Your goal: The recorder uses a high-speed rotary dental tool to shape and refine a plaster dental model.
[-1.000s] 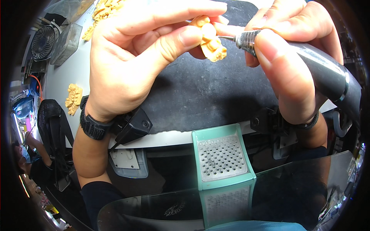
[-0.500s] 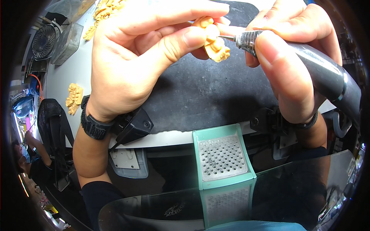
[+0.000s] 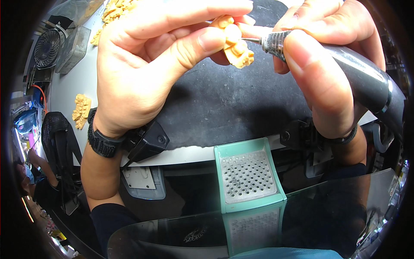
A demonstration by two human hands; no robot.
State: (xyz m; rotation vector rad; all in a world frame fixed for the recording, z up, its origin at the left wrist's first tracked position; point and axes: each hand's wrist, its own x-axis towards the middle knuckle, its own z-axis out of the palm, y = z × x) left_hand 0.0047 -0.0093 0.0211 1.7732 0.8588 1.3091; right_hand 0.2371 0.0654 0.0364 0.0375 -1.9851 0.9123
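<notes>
My left hand [image 3: 146, 69] pinches a small yellow dental model [image 3: 238, 52] between thumb and fingers, holding it above the dark mat. In my right hand [image 3: 327, 60] is a black rotary handpiece [image 3: 360, 73], gripped like a pen. Its thin metal bur [image 3: 251, 39] points left and its tip meets the side of a tooth on the model; whether it presses in cannot be told. Part of the model is hidden behind my left thumb. Both wrists carry black straps, the left one [image 3: 103, 140] with a small black device beside it.
Under my hands lies a dark mat [image 3: 224, 103] on a white table. A green-framed perforated tray [image 3: 248, 175] juts from the front edge. Another yellow dental model [image 3: 81, 111] rests at left, more pieces [image 3: 118, 13] behind. A fan [image 3: 47, 48] and metal box [image 3: 73, 49] stand far left; a person [image 3: 41, 168] sits beyond.
My left hand and the dental model have shifted slightly left. The handpiece has moved a little left too, its bur still at the model.
</notes>
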